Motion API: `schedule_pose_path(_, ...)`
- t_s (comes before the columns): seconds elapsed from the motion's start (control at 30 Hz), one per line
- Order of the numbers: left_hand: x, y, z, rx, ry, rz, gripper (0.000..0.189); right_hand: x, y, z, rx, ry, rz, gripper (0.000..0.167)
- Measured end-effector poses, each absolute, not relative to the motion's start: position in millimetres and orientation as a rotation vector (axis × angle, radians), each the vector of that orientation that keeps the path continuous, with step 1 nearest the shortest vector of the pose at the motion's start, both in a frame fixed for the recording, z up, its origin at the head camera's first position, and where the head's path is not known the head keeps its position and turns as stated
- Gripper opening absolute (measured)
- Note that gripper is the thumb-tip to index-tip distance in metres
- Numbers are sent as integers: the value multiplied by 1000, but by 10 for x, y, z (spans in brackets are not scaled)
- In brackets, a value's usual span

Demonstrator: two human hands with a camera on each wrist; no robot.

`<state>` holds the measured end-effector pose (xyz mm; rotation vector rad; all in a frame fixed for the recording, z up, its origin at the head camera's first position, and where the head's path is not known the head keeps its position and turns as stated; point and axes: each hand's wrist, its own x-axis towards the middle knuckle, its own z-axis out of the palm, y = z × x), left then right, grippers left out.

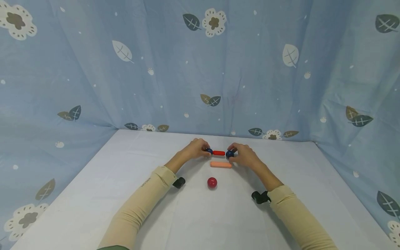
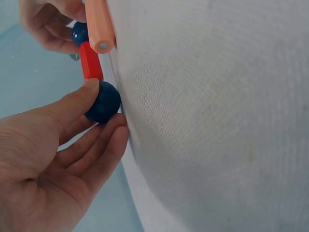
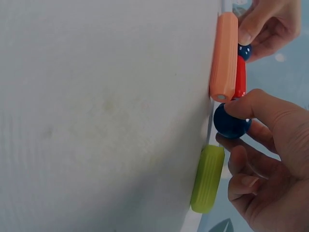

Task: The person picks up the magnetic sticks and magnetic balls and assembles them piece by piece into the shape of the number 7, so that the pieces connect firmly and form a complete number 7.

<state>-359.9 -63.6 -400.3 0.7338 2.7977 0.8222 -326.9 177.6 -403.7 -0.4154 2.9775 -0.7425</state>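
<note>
My left hand (image 1: 194, 149) pinches a dark blue ball (image 1: 209, 151) between thumb and fingers at the left end of a short red rod (image 1: 218, 153). At the rod's other end, my right hand (image 1: 245, 155) holds a second dark blue ball (image 1: 230, 154), thumb on its near side and fingers behind. The left ball meets the rod end in the left wrist view (image 2: 103, 102), and the right ball sits right at the opposite end. Just in front of this row lies an orange rod (image 1: 221, 165) with a small metal disc in its end face.
A shiny red ball (image 1: 212, 182) rests on the white table (image 1: 215, 222), nearer than the orange rod. Beside my right hand lies a yellow-green ribbed rod (image 3: 207, 179), hidden from the head view. A blue patterned curtain (image 1: 175, 80) encloses the table's back and sides.
</note>
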Motion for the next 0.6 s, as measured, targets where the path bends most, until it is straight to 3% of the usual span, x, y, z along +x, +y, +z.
schedule_pose_path(0.6, -3603, -637, -4016, 734, 2810, 817, 34, -3258, 1736, -4033, -435, 2981, -739, 42)
